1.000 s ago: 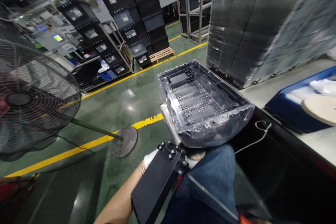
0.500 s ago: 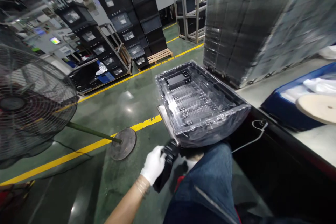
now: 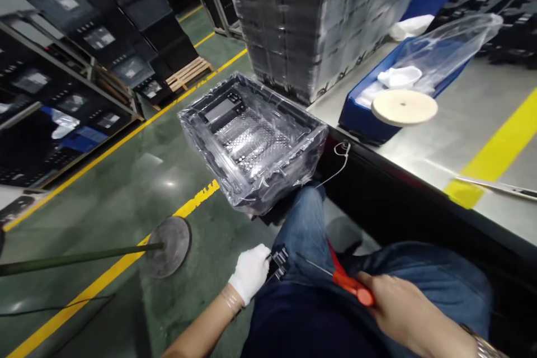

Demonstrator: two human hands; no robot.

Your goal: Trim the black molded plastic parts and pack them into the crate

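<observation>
My left hand (image 3: 250, 271), in a white glove, grips a small black plastic part (image 3: 277, 263) with slots or ribs at its end, held by my left knee. Much of the part is hidden by the glove and my lap. Bare and wrapped round an orange-handled tool (image 3: 354, 288), my right hand (image 3: 394, 302) is over my lap. The tool's thin metal shaft points left toward the black part without touching it. In front of my knees stands a dark crate (image 3: 285, 190) lined with clear plastic film.
A fan's round base (image 3: 168, 246) stands on the floor at left. To the right is a blue bin (image 3: 364, 123) with white bags and a round beige disc (image 3: 405, 107). Wrapped stacked crates (image 3: 285, 22) rise behind. A black panel edge (image 3: 390, 179) runs along my right.
The view has swung right and down. My right hand has come into view with the orange-handled tool. My left hand has drawn the black part back from the crate to my lap.
</observation>
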